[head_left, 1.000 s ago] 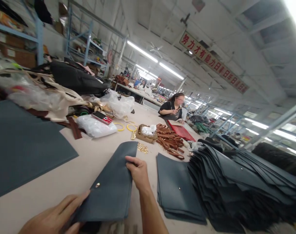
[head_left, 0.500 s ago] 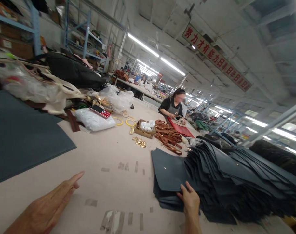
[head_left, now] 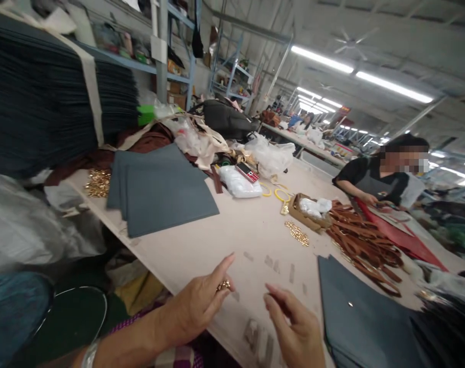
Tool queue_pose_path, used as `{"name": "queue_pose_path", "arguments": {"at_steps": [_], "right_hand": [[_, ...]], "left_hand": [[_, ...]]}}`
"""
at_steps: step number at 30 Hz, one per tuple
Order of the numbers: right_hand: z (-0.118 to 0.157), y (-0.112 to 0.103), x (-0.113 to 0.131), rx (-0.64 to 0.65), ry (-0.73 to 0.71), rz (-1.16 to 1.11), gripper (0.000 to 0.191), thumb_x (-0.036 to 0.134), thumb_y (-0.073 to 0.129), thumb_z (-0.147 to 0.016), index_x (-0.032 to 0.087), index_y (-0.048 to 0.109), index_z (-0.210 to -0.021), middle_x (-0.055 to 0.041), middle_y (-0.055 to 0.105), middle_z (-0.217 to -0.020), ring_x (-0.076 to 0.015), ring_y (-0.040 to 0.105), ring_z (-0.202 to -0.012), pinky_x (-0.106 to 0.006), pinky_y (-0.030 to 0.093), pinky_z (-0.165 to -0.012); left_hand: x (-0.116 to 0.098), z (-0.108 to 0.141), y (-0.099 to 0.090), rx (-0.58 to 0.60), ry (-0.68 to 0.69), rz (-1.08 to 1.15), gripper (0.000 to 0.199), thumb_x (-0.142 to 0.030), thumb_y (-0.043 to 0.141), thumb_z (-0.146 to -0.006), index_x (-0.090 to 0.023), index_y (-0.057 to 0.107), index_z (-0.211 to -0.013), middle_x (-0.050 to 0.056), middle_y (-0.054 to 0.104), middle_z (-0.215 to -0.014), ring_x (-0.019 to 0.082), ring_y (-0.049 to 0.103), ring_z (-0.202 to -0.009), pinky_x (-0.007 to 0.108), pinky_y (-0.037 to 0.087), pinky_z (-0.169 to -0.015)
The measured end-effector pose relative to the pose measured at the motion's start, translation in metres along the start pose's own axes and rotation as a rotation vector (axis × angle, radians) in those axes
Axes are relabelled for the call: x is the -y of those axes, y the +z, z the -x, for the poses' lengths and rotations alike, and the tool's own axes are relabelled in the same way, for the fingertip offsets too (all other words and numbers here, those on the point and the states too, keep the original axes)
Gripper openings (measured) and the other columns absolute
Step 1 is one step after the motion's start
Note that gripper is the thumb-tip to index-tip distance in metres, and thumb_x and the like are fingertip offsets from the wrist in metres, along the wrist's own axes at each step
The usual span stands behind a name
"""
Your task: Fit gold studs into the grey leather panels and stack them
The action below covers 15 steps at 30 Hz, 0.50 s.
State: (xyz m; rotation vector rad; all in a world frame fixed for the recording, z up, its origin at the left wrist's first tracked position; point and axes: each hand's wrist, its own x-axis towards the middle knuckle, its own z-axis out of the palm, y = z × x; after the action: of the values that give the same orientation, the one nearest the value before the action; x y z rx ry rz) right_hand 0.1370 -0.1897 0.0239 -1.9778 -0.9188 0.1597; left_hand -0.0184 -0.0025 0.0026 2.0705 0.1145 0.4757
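My left hand [head_left: 200, 301] is over the near edge of the table, its index finger stretched forward. Small gold metal pieces [head_left: 223, 286] are held in its curled fingers; their exact kind is too small to tell. To its right, my right hand [head_left: 297, 329] hovers above the tabletop with fingers bent, thumb apart from them, and nothing visible between. Beside the right hand lies a stack of dark blue-grey panels [head_left: 365, 312], the top one bearing a small shiny fitting. More flat dark panels [head_left: 167, 191] rest at the left of the table.
A heap of gold pieces [head_left: 97, 183] lies by the left edge. Further back are a gold chain [head_left: 297, 233], a cardboard box [head_left: 311, 219], brown straps [head_left: 365, 240], yellow tape rolls [head_left: 282, 194] and a phone [head_left: 247, 172] on a white bag. A co-worker [head_left: 386, 171] sits across the table.
The view has swung left. My right hand has let go of the panel stack and moved leftward, near my left hand. Gold pieces now show in my left hand.
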Motion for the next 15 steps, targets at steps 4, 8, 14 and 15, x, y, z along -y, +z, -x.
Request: {"name": "queue_pose_path", "arguments": {"at_steps": [4,8,14,15], "right_hand": [[-0.015,0.059,0.049,0.111,-0.351,0.001,0.019,0.021,0.061,-0.086,0.020,0.071,-0.102,-0.0026,0.074,-0.083,-0.0111,0.068,-0.065,-0.016,0.055,-0.062],[-0.022,0.082,0.059,0.145,-0.412,0.004,0.019,0.016,0.059,-0.086,0.021,0.071,-0.099,-0.0010,0.075,-0.084,-0.0103,0.069,-0.068,-0.014,0.055,-0.064],[-0.030,0.101,0.061,0.204,-0.349,0.025,0.023,0.017,0.058,-0.082,0.019,0.074,-0.098,-0.0023,0.076,-0.082,-0.0118,0.070,-0.064,-0.014,0.055,-0.061],[-0.031,0.104,0.062,0.206,-0.334,0.040,0.023,0.018,0.057,-0.082,0.019,0.075,-0.097,-0.0022,0.076,-0.081,-0.0119,0.070,-0.064,-0.014,0.055,-0.060]], "left_hand": [[-0.001,0.006,-0.010,-0.026,-0.053,-0.031,0.060,-0.020,0.032,-0.098,-0.032,0.003,-0.150,0.004,0.064,-0.118,0.017,0.062,-0.105,0.030,0.048,-0.094],[0.000,0.012,-0.020,-0.040,-0.089,-0.027,0.060,-0.015,0.030,-0.096,-0.022,0.007,-0.151,0.010,0.058,-0.132,0.018,0.057,-0.118,0.032,0.045,-0.101],[0.017,0.019,-0.023,-0.081,-0.138,-0.054,0.062,-0.012,0.031,-0.094,-0.015,0.009,-0.151,0.014,0.063,-0.123,0.023,0.062,-0.110,0.036,0.049,-0.096],[0.019,0.020,-0.024,-0.085,-0.145,-0.058,0.062,-0.011,0.031,-0.093,-0.015,0.009,-0.151,0.015,0.063,-0.121,0.023,0.062,-0.108,0.036,0.050,-0.095]]}}
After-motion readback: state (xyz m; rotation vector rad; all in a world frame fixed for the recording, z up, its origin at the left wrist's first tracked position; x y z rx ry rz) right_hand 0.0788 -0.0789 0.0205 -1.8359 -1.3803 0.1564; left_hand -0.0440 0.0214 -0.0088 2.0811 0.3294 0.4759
